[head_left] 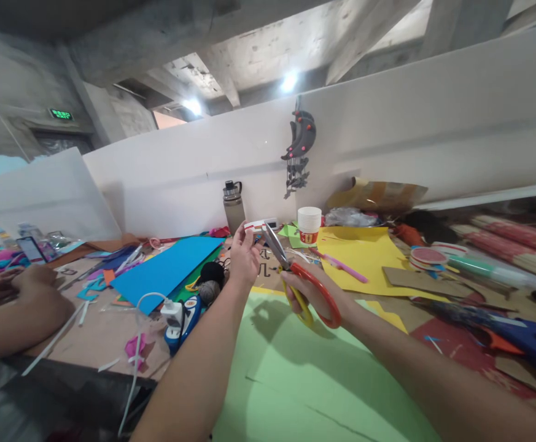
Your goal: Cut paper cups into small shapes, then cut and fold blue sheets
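My left hand (pixel 244 252) pinches a small white piece with a red stripe (pixel 253 226), and its exact kind is hard to make out. In my right hand (pixel 305 283) is a pair of scissors (pixel 316 288) with red and yellow handles. The blades point up and left, with their tips right by the white piece. Whether the tips touch it I cannot tell. Both hands are raised above a large light green sheet (pixel 304 380) on the table. Just behind them stands a stack of white paper cups (pixel 309 222) with a red band.
A blue sheet (pixel 169 267) and a blue-and-white power strip (pixel 185 322) with a cable lie left. Yellow paper (pixel 357 255), a pink pen (pixel 345 268) and a blue glue gun (pixel 520 341) lie right. A bottle (pixel 234 205) stands behind. Another person's arm (pixel 28 307) rests far left.
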The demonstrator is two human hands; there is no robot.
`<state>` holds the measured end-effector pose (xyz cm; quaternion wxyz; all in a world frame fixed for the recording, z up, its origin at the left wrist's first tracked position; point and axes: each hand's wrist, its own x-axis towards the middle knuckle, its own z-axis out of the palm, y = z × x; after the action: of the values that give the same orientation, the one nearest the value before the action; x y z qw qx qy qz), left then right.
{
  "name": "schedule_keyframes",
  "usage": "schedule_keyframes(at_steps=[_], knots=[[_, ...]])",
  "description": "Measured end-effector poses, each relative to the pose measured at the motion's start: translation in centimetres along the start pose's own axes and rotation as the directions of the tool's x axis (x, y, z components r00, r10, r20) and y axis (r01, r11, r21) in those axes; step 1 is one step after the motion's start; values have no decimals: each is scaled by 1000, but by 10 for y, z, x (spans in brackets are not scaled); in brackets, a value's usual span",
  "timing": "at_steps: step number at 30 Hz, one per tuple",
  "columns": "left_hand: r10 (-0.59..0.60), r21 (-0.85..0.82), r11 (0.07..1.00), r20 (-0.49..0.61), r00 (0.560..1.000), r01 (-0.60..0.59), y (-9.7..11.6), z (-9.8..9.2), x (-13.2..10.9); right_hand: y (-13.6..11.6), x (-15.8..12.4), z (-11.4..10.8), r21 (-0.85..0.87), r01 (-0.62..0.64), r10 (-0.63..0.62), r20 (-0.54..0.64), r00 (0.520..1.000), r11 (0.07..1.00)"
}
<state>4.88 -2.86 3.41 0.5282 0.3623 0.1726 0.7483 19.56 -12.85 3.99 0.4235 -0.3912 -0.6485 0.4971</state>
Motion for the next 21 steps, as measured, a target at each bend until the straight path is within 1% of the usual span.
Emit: schedule_keyframes(at_steps=[4, 11, 15, 21], knots=[[27, -21, 999, 7, 1000, -26, -1, -3, 1, 3, 0, 0, 8, -26, 26, -9, 1000, 1000], [61, -2, 998, 28, 998, -61, -2, -3, 1, 0, 0, 0, 35, -84, 85, -24, 996, 996], [90, -4, 996, 39, 995, -90, -2, -3, 0, 0, 0, 2, 34, -89, 90, -47, 995, 995], [105, -8, 994, 20, 994, -105, -6, -5, 2, 1, 0, 4, 1, -76, 75, -81, 994, 997]])
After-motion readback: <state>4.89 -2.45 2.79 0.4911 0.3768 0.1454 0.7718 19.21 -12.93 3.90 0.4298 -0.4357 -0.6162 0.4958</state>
